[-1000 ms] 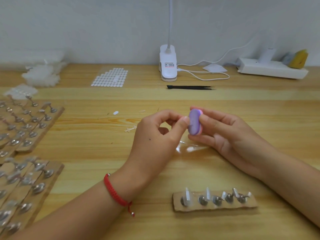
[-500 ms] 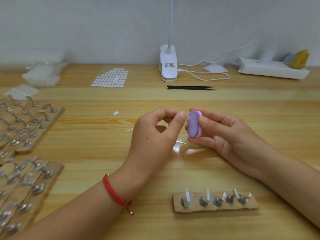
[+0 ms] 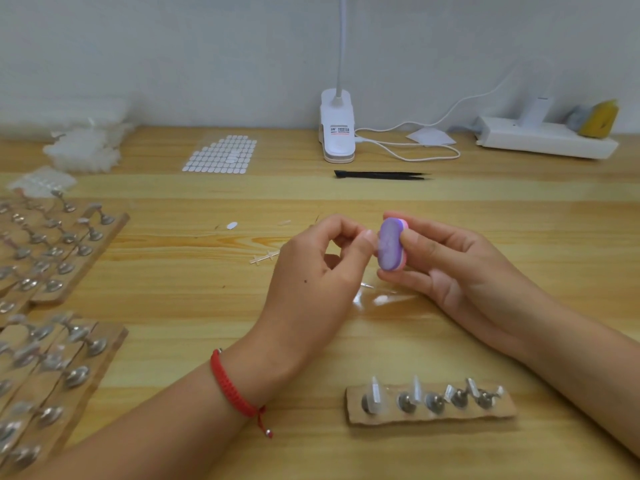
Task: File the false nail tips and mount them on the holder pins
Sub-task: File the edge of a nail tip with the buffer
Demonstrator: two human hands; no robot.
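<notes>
My right hand (image 3: 450, 268) holds a small purple and pink oval file block (image 3: 391, 244) between thumb and fingers, above the table's middle. My left hand (image 3: 315, 282) pinches a clear nail tip, barely visible, with thumb and forefinger against the block's purple face. A cardboard holder strip (image 3: 429, 415) lies near the front edge with several metal pins, each carrying a clear nail tip. More clear tips (image 3: 381, 299) lie on the table under my hands.
Several cardboard strips with pins (image 3: 59, 251) cover the table's left side. At the back are a sheet of adhesive tabs (image 3: 221, 154), black tweezers (image 3: 381, 174), a white clip lamp (image 3: 337, 129), a power strip (image 3: 547, 140) and bags of tips (image 3: 83, 150).
Both hands stay together at the same spot. The file block and the pinched tip shift slightly against each other, a short rubbing motion.
</notes>
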